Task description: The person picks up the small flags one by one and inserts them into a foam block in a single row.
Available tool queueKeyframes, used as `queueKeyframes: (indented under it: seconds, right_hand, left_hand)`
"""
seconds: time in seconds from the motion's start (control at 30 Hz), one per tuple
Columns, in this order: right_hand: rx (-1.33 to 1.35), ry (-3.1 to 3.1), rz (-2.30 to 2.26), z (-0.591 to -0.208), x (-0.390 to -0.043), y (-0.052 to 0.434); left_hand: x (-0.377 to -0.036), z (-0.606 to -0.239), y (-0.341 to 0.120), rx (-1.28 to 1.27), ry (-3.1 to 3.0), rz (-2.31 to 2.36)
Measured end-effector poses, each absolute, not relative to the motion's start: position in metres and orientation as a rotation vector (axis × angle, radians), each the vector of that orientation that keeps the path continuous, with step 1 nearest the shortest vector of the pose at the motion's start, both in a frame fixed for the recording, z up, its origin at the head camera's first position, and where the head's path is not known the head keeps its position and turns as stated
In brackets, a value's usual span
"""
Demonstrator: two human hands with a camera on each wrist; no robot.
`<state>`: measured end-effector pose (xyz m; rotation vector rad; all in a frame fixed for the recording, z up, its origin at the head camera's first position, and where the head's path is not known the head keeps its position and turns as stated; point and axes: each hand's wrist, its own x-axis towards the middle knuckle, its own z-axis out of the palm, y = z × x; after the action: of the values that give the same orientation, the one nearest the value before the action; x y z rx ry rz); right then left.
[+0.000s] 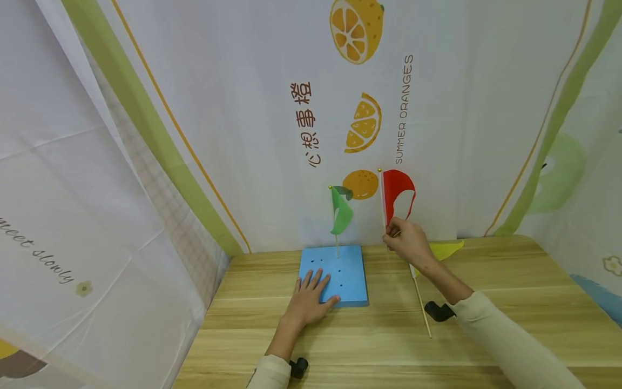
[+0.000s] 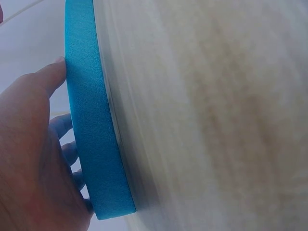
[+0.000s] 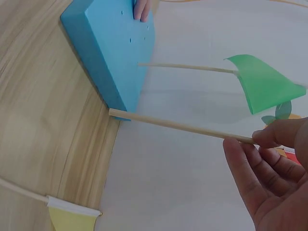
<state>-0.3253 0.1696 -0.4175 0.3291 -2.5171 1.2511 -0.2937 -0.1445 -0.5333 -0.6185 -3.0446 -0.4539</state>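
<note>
1. Seeing a blue block (image 1: 355, 278) on the wood table (image 1: 228, 324), showing four small dark holes (image 1: 339, 270) in its top, outside the area covered by fingers.
2. In the block, holding the green flag (image 1: 344, 219) upright by its stick, sunk into a hole toward the far edge.
3. Reading "SUMMER ORANGES" (image 1: 404, 108) on the curtain (image 1: 447, 135) behind the block, beside printed oranges (image 1: 360, 185); reading the characters 心想事橙 (image 1: 305, 124) left of those.
4. Well left of the block, reading "meet slowly" (image 1: 44, 249) on another cloth.
5. Pressing the left hand (image 1: 310, 301) on the block's near left part, spreading the fingers apart and flat, touching its near edge with the thumb.
6. Just right of the block, pinching the red flag (image 1: 394, 186) by its stick with the right hand (image 1: 409, 242), curving the lower fingers loosely; raising the cloth above the hand; overlapping the block's corner with the stick's end in the right wrist view, leaving contact unclear.
7. Farther right of the block, lying flat beneath the right forearm: the yellow flag (image 1: 448, 249), pointing its stick toward the near side.
</note>
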Motion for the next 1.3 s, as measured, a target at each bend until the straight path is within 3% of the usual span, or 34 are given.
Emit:
queueKeyframes:
  seconds: [1.3]
  right_hand:
    - [0.422,-2.534,1.151,-0.417,-0.334,0.113]
  left_hand:
    - [-0.294,-0.532,-0.143,-0.615,-3.054,-0.419]
